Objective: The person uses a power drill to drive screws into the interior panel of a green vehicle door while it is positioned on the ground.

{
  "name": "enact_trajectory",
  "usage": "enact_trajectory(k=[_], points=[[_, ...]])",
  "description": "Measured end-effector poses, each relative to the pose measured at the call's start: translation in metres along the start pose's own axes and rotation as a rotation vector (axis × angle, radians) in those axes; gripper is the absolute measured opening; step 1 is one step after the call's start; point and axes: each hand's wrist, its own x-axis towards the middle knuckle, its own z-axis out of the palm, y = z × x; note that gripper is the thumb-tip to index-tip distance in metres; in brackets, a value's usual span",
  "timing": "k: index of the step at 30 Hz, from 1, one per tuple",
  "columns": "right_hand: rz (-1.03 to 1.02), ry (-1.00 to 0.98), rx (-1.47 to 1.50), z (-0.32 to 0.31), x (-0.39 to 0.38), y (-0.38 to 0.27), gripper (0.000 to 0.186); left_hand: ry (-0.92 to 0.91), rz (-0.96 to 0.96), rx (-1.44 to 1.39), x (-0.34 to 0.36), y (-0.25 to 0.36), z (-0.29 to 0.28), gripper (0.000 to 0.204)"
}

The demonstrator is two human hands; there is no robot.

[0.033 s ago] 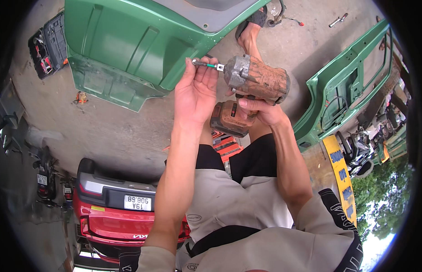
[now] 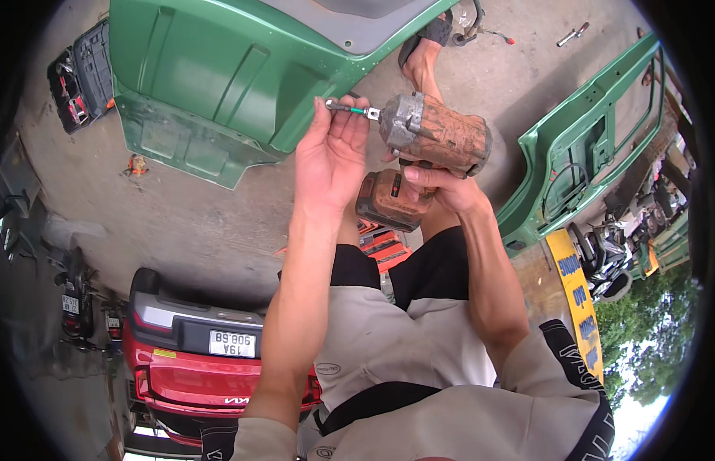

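My right hand (image 2: 450, 190) is wrapped around the handle of a worn orange-brown cordless impact wrench (image 2: 442, 137), which lies sideways with its nose to the left. Below the hand sits its battery pack (image 2: 390, 200). From the wrench's square drive (image 2: 373, 114), a slim dark rod with a green band (image 2: 350, 110) extends left. My left hand (image 2: 332, 154), palm up, holds this rod between thumb and fingers. Whether the rod is locked onto the drive I cannot tell. A large green vehicle panel (image 2: 211, 84) stands just beyond my left hand.
An open tool case (image 2: 82, 81) lies far left. At right leans a green door frame (image 2: 580, 154). A small metal tool (image 2: 573, 34) lies on the floor at far right. Between my legs is an orange-red tool box (image 2: 384, 247). A red car (image 2: 200, 376) stands at lower left.
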Motion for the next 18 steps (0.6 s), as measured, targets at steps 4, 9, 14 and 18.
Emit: enact_trajectory(k=[4, 9, 14, 18], points=[[-0.048, -0.009, -0.069, 0.002, 0.001, 0.0, 0.053, 0.049, 0.034, 0.101, 0.002, 0.005, -0.003, 0.025], [-0.038, 0.026, -0.149, 0.004, 0.004, -0.007, 0.054, 0.07, 0.03, 0.099, 0.004, 0.005, -0.002, 0.025], [0.022, 0.049, -0.16, -0.002, 0.006, -0.009, 0.051, 0.096, 0.057, 0.131, 0.008, 0.004, 0.002, 0.026], [0.027, 0.067, -0.269, -0.004, 0.008, -0.015, 0.048, 0.117, 0.12, 0.386, 0.016, 0.009, 0.001, 0.025]])
